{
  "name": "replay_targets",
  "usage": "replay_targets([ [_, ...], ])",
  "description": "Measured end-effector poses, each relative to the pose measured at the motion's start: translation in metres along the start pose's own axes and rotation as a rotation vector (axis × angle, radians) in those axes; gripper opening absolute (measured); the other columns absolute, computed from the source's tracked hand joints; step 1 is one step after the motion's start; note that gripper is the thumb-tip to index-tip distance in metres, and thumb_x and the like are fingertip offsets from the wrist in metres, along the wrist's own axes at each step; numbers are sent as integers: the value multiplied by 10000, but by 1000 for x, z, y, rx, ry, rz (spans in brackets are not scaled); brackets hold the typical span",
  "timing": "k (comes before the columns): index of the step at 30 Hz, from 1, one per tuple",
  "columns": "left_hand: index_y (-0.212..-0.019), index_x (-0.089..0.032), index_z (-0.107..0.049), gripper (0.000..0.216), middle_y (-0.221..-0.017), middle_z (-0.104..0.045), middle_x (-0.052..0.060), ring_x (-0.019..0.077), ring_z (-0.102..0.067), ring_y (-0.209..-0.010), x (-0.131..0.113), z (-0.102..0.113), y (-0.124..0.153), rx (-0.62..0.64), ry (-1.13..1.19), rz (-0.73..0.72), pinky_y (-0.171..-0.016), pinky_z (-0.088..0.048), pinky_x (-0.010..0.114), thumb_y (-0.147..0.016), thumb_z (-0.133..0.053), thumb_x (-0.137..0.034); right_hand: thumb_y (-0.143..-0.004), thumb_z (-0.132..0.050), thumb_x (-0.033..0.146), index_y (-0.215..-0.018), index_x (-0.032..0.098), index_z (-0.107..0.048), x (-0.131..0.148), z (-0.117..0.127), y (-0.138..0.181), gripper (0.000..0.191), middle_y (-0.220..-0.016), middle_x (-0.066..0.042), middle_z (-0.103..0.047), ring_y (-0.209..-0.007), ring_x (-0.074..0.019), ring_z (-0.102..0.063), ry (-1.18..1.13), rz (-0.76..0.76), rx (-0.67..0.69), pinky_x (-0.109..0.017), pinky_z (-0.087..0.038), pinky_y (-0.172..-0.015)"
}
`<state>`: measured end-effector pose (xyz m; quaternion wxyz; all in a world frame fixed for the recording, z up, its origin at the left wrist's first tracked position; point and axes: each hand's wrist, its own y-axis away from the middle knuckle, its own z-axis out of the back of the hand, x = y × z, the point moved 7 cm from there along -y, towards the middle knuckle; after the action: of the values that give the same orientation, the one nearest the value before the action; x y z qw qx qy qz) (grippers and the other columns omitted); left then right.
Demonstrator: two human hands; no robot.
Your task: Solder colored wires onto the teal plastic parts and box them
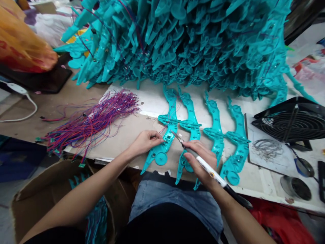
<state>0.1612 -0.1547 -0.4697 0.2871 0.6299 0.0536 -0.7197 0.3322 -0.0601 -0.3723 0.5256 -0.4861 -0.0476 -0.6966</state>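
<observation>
My right hand grips a soldering iron with a white and grey handle. Its metal tip points at the leftmost teal plastic shell on the table. Over that shell's lower half, my left hand is closed in a pinch, fingertips beside a small dark component. What the pinch holds is too small to make out. Thin red and purple wires run up the shell from there. Alongside to the right lie more shells of the same shape: a second, a third and a fourth.
A big heap of teal shells rises behind. To the left lies a bundle of red and purple wires. A black fan, coiled solder wire and a round tin stand right. Below left is a cardboard box.
</observation>
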Motion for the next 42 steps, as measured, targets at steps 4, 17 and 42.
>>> replay_targets([
  [4,-711,-124,-661,252,-631,-612,14,109,-496,-574,1,1,2,-60,8,-43,-529,-375,214,-683,-658,-374,-830,-616,113,-937,232,-691,6,-7,17,177,-768,-34,-679,-738,-179,-649,-25,44,-41,-327,-551,-694],
  [17,-713,-123,-655,211,-602,-589,-1,92,-463,-542,2,3,2,-91,-36,-83,-500,-351,200,-690,-608,-328,-797,-614,39,-979,199,-657,7,-23,21,246,-754,-41,-645,-743,-173,-619,24,210,17,-336,-552,-682],
  [42,-720,-124,-651,210,-591,-552,-15,86,-428,-531,5,3,0,-82,-65,-107,-507,-336,202,-714,-599,-328,-830,-629,113,-1085,205,-657,20,-8,16,272,-797,-54,-674,-786,-193,-650,179,255,-16,-338,-555,-699],
])
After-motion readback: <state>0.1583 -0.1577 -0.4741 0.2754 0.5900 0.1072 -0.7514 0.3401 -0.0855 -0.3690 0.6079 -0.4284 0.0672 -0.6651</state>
